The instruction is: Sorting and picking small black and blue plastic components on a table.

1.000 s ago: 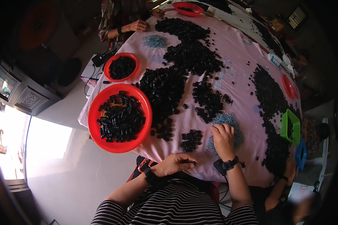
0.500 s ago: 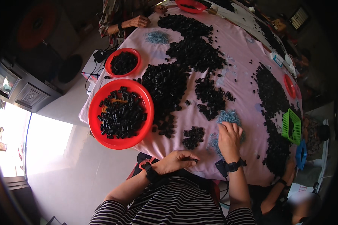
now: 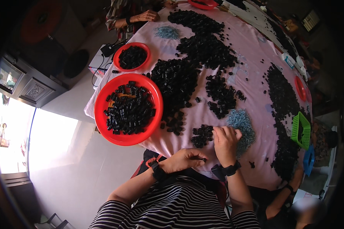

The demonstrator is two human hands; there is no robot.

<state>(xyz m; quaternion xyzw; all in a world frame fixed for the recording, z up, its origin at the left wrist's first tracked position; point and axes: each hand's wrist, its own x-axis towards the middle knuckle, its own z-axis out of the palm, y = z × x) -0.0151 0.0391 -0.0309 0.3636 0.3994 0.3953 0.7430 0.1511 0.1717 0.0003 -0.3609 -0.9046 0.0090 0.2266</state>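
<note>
I wore a black-and-white striped top point(image 3: 179, 206) with sleeves, and a black wristband on each wrist, left point(image 3: 157, 171) and right point(image 3: 229, 169).

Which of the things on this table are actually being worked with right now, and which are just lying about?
In use:
left hand, holding a small black piece
right hand
heap of thin blue-grey metal bits
small black pile

Lying about:
big red round tray
green plastic basket

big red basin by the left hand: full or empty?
Partly full. The big red basin holds a loose heap of small black parts across its middle; bare red shows around them.
</note>
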